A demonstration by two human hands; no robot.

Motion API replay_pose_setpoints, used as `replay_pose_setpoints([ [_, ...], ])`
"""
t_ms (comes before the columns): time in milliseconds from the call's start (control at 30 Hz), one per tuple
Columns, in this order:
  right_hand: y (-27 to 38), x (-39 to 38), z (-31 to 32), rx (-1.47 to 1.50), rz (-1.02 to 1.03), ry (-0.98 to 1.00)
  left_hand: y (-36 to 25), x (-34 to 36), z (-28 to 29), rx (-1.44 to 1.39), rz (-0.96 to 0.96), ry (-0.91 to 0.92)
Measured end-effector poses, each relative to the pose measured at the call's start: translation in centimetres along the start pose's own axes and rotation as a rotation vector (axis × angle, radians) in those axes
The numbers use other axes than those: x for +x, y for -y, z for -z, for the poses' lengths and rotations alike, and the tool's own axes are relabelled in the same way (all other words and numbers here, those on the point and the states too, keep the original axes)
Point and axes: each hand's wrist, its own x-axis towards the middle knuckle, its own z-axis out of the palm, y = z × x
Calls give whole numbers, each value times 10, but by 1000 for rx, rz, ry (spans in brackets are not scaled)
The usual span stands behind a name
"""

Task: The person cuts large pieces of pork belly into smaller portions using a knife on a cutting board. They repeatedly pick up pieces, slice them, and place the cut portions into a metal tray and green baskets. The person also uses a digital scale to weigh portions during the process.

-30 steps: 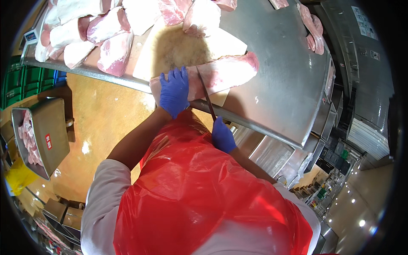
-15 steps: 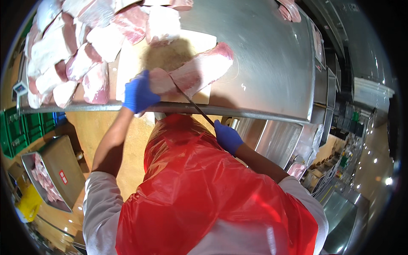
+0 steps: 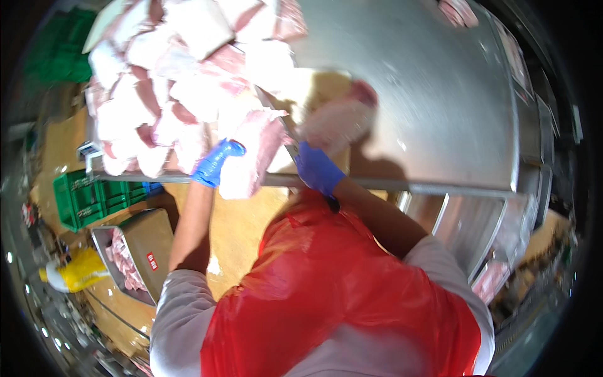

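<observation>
My left hand [image 3: 217, 162], in a blue glove, grips the left side of a pale pink slab of meat [image 3: 254, 151], which reaches past the table's front edge. My right hand [image 3: 314, 164], also blue-gloved, is closed on a knife [image 3: 291, 151], its blade partly hidden and blurred. A second piece of meat [image 3: 339, 116], darker pink at its far end, lies just beyond my right hand on the pale cutting board [image 3: 320, 81], separated from the slab at my left hand. A red plastic apron covers my front.
Many cuts of meat [image 3: 195, 31] are heaped at the back left of the steel table [image 3: 440, 125]. More meat [image 3: 457, 12] lies at its far right. Below left are green crates [image 3: 78, 201], a bin of meat scraps [image 3: 154, 245] and a yellow object [image 3: 81, 270]; steel trays stand at the right.
The long piece under the knife is now in two parts. My left hand has drawn one part leftward and turned it lengthwise; my right hand with the knife has moved up toward the board.
</observation>
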Motion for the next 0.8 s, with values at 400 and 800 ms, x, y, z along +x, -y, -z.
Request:
replay_pose_setpoints([
  [400,-31,-75,78,-282,-63,-171,-254,-41,119,-235,-586,-396],
  [800,-30,-115,99,-532,-407,-334,-188,55,115,1851,-703,-1355],
])
